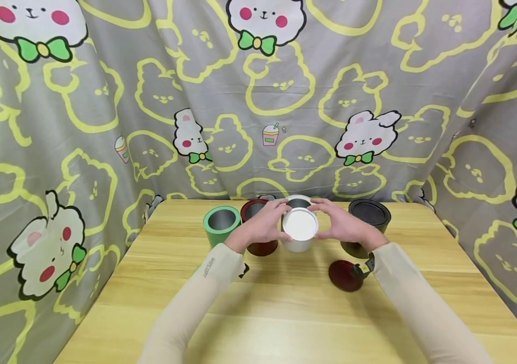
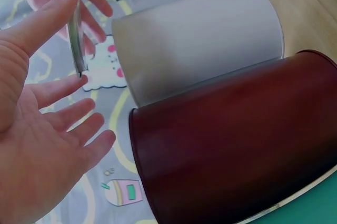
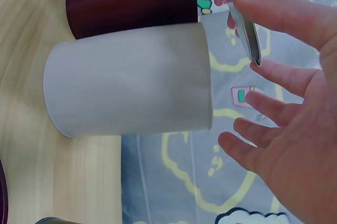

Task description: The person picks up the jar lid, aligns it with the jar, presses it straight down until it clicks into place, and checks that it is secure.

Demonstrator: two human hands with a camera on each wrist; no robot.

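Observation:
Both hands hold a round white lid by opposite edges, above and in front of the open white canister. My left hand pinches the lid's left edge between thumb and index finger, its other fingers spread. On the opposite edge, my right hand pinches likewise. In the left wrist view the lid appears edge-on, apart from the white canister below. The right wrist view also shows a gap between the lid and the canister.
Left of the white canister stand an open dark red canister and an open green canister. A black canister stands right, partly behind my right hand. A dark red lid lies on the wooden table. A patterned curtain hangs behind.

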